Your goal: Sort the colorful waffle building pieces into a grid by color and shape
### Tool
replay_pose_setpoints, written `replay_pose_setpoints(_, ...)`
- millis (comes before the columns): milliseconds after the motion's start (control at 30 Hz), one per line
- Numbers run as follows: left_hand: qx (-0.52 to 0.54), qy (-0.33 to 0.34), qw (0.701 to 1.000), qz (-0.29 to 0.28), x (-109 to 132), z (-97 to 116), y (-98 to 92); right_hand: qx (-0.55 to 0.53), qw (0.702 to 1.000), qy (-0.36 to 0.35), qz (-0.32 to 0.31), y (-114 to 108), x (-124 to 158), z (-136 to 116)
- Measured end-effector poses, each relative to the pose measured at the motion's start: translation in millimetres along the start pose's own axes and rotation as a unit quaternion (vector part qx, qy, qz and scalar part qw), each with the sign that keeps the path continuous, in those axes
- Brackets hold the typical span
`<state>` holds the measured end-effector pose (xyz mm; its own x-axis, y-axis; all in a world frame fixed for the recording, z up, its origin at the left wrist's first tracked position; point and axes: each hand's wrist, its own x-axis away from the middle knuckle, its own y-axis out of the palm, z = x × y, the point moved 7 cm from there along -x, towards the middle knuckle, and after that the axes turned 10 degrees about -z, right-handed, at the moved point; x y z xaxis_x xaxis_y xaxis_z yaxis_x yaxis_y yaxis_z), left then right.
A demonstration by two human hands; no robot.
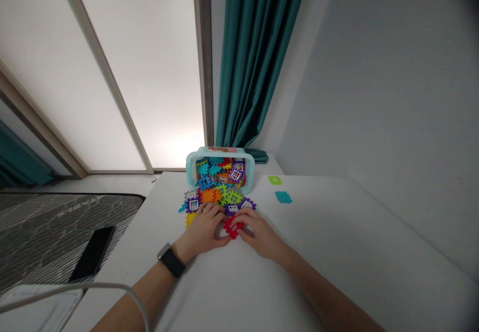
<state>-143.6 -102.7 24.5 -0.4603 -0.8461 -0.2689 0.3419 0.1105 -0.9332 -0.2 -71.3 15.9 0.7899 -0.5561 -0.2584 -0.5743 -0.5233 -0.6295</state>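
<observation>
Both grips are low on the white counter (pixel 318 237), close together, palms down. Between them sits a red waffle block (pixel 232 227), partly covered by my fingers (pixel 239 217), so its full outline is hard to make out. My right grip (pixel 260 235) is clenched on the block from its 3 o'clock side. My left grip (pixel 202 230) is curled at its 9 o'clock side, thumb reaching toward it; I cannot tell whether it bears on the block, as the hand hides any contact.

At 12 o'clock from the hands, a pale blue plastic tub (pixel 190 170) lies tipped on its side, mouth toward me. A heap of multicoloured waffle blocks (pixel 220 195) runs from its mouth to my left fingers (pixel 209 210). Blocks under that hand are hidden, and those inside the tub are too crowded to count.

At 1 o'clock, apart from the heap, lie a lime block (pixel 275 180) and a teal block (pixel 283 197). At 9 o'clock, off the counter, a black phone (pixel 92 253) rests on a striped mattress (pixel 56 227).
</observation>
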Motion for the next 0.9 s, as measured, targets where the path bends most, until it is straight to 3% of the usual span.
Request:
replay_pose_setpoints(200, 0.006, 0.011, 0.999, 0.031, 0.1, 3.9, -9.3, -0.194, 0.976, 0.048, 0.084, 7.7, -2.6, 22.7)
replay_pose_setpoints(333, 0.020, 0.013, 0.998, 0.049, 2.1, 4.9, -13.9, -0.255, 0.957, 0.071, 0.116, 6.9, -2.6, 33.5)
replay_pose_setpoints(467, 0.029, 0.010, 0.997, 0.076, 5.7, 3.7, -18.7, -0.259, 0.953, 0.075, 0.139, -0.5, -1.3, 33.4)
replay_pose_setpoints(667, 0.028, 0.053, 0.997, 0.038, 5.1, 10.3, -14.3, -0.264, 0.951, 0.057, 0.148, 3.5, -1.4, 25.5)
replay_pose_setpoints(900, 0.105, 0.009, 0.987, 0.118, 10.5, -2.4, -20.9, -0.187, 0.970, 0.033, 0.151, -4.5, 1.7, 10.6)
